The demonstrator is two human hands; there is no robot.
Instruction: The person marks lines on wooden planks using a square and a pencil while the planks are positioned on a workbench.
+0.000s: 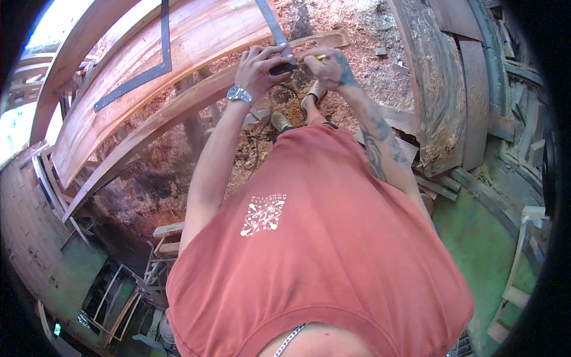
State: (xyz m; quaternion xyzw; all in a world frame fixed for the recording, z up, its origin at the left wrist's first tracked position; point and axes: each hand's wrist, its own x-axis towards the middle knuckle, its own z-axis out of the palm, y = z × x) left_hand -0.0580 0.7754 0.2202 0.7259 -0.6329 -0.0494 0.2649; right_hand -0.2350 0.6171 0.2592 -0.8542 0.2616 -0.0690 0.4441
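Note:
Near the top centre, my left hand (259, 67), with a metal watch on its wrist, grips a try square with a steel blade (270, 21) and a dark stock (283, 68). The square lies against a long wooden board (196, 94) close to its far end. Just right of it, my right hand (328, 67) holds a yellow pencil (320, 57), its tip side towards the square. The exact contact point is too small to tell. A large dark framing square (166, 58) rests on a wide wooden plank (196, 33) to the left.
Wood shavings (361, 22) cover the ground around my feet. At the right stand thick rough slabs (439, 89), with scrap boards (439, 185) below them. A curved beam (73, 58) crosses the upper left. A wooden frame (171, 230) stands at the lower left.

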